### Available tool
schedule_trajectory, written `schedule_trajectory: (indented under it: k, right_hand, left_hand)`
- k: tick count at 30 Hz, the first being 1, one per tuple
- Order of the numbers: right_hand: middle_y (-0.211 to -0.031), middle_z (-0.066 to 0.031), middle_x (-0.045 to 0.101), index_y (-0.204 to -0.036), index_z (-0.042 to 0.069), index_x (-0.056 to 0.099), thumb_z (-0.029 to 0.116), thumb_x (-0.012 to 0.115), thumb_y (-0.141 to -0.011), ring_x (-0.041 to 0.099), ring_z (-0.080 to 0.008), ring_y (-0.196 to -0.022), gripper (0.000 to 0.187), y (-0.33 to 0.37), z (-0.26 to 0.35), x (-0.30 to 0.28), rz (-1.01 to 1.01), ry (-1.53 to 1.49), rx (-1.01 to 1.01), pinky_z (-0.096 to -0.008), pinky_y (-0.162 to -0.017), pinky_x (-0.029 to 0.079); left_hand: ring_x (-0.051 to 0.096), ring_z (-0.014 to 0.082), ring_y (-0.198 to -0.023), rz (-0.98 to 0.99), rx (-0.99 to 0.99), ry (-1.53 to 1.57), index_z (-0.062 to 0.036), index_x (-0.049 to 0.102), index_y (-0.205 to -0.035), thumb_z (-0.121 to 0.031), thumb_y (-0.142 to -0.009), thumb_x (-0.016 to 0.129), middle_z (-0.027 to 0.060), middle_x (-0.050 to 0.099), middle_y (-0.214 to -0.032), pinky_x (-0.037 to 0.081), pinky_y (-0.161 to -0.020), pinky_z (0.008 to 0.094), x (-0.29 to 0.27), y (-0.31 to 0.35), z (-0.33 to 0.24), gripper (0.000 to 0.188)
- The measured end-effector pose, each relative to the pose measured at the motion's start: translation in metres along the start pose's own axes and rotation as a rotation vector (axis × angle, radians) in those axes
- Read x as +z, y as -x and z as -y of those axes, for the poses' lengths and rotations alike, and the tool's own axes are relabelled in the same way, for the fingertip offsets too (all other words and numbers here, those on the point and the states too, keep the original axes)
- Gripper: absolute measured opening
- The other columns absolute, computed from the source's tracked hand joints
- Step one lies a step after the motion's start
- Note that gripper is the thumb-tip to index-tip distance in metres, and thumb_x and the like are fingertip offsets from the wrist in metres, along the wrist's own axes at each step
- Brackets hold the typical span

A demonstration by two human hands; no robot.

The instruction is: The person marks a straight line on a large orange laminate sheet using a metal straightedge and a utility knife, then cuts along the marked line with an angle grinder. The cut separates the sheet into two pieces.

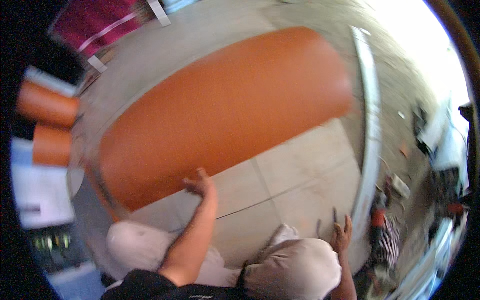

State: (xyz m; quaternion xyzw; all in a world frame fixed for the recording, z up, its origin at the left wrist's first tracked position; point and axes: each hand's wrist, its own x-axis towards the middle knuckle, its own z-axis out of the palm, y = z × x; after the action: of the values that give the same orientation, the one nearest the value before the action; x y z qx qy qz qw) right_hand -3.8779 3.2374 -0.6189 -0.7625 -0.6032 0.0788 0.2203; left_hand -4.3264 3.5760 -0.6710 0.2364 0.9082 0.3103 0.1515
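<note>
Across the middle of the pale tiled floor, one broad orange sheet laid out, its long axis slanting from lower left to upper right; surface smooth where visible, near edge running just ahead of the person's knees, far right corner rounded by the lens; whole view somewhat blurred.

Left hand: open, thumb and a finger spread, positioned at the near edge of the orange sheet; contact with the sheet cannot be told; forearm bare, rising from a black sleeve. Right hand: beside the right knee, low over the tiles, well apart from the sheet; fingers extended and partly separated; a thin dark object lies against or just beyond the fingertips, and whether it is gripped cannot be told.

Wearer: pale trousers, both knees bent toward the sheet.

Surroundings: long whitish strip along the right side of the tiles, bowed by the lens; beyond it, loose clutter, including a black-and-white striped item; at far left, two orange rolls, one above the other in view, with a white block-like item below them; at upper left, a maroon panel crossed by a pale band.
</note>
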Motion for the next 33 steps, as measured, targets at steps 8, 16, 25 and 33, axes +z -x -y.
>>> schedule_trajectory:
  k: [8,16,25,33]
  right_hand:
    - [-0.136,-0.0346,0.052,-0.135,-0.005,0.051,0.015,0.058,-0.082,0.049,-0.0491,-0.13,0.057,-0.006,-0.149,-0.098,-0.247,0.49,0.57,-0.0532,-0.111,0.039]
    - [-0.094,-0.0035,0.07,-0.11,0.001,0.068,0.033,0.074,-0.087,0.065,-0.015,-0.078,0.041,-0.02,-0.243,-0.099,0.339,-0.334,0.652,-0.0322,-0.072,0.052]
    - [-0.087,-0.0045,0.069,-0.103,0.001,0.066,0.034,0.075,-0.086,0.063,-0.0148,-0.072,0.038,-0.021,-0.22,-0.099,0.294,-0.129,0.64,-0.0311,-0.065,0.05]
    - [-0.086,-0.0051,0.069,-0.103,0.001,0.067,0.032,0.076,-0.086,0.063,-0.0158,-0.071,0.036,-0.068,-0.138,-0.187,0.215,-0.244,0.721,-0.0313,-0.064,0.049]
  left_hand:
    - [0.029,0.0503,-0.144,0.091,0.302,-0.027,0.0101,0.028,-0.152,-0.043,-0.093,0.071,0.0356,0.03,-0.155,0.026,-0.119,0.0578,-0.005,-0.004,0.037,0.09]
    - [0.015,0.0469,-0.152,0.207,0.437,-0.111,0.0064,0.026,-0.152,-0.027,-0.092,0.072,0.0335,0.026,-0.158,0.012,-0.125,0.0567,-0.029,0.044,0.034,0.083]
    - [0.037,0.0466,-0.137,0.326,0.688,-0.068,-0.0006,0.049,-0.132,-0.023,-0.091,0.072,0.0279,0.044,-0.142,0.033,-0.114,0.057,-0.049,0.117,0.019,0.051]
    - [0.067,0.0335,-0.108,1.022,0.675,0.188,-0.0011,0.066,-0.115,-0.027,-0.094,0.069,0.0187,0.069,-0.113,0.052,-0.097,0.0414,-0.051,0.194,-0.033,0.034]
